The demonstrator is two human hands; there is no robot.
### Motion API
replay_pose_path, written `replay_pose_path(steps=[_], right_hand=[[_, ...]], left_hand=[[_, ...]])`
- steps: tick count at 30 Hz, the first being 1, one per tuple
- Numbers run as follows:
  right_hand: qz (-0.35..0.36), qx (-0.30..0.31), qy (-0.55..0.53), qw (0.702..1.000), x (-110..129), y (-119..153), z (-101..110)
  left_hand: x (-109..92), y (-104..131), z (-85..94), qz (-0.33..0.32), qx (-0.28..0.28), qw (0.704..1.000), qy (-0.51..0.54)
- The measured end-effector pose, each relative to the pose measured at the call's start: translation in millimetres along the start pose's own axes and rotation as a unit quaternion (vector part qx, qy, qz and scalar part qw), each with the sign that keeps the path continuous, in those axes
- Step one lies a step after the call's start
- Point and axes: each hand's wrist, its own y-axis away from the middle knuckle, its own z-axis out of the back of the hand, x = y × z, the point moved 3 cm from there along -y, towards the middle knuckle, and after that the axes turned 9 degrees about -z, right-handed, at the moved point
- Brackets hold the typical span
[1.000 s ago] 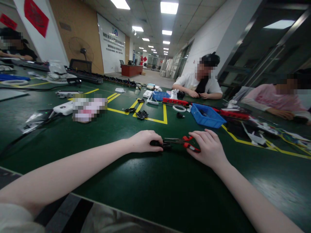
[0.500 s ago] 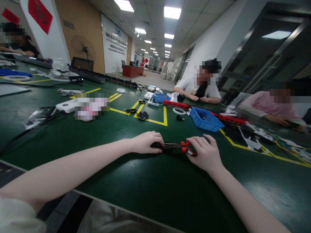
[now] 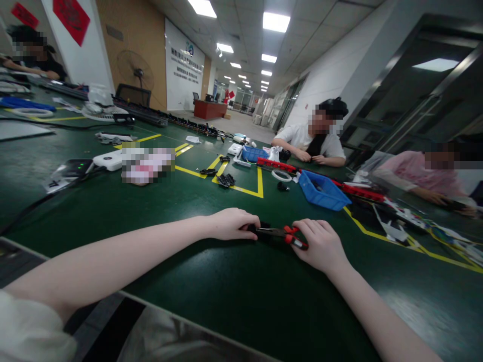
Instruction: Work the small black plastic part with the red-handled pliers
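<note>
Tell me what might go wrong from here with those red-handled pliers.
Pinch: the tips of the pliers, held in the right hand, lie close to the left hand, so a slip might nip a finger.

Lost grip: the black part in the left hand is small and partly hidden by the fingers, so it could twist loose if the pliers pull on it.
</note>
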Motion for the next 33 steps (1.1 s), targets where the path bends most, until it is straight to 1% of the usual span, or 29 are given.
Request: replay_pose_path(steps=[4,10,16,18,23,29,33], right_hand=[[-0.006,0.015,-0.016,1.000,-2.4,0.6,-3.0],[-0.010,0.023,-0.007,1.000,-3.0,0.3,-4.6],[-0.027,0.075,-0.023,0.997,-4.0,-0.4,-7.1],[-0.034,0.082,-0.033,0.996,-4.7,-0.3,-7.0],[-0.037,0.081,-0.048,0.995,-4.5,0.3,-6.2],[-0.048,0.087,-0.055,0.994,-4.6,0.3,-6.4],[-0.041,0.067,-0.047,0.996,-5.3,0.7,-4.1]], left_hand=[[-0.8,0.3,-0.1,-0.001,-0.001,1.000,-0.013],[0.2,0.5,-1.7,-0.001,-0.005,0.999,-0.033],[0.4,0.7,-1.6,-0.002,-0.003,0.999,-0.051],[0.0,0.7,-1.3,0.002,0.001,0.998,-0.056],[-0.8,0.1,-1.6,0.004,0.004,0.997,-0.072],[-1.4,-1.2,-0.9,0.016,0.009,0.998,-0.068],[-3.4,-2.0,0.2,0.041,0.014,0.998,-0.046]])
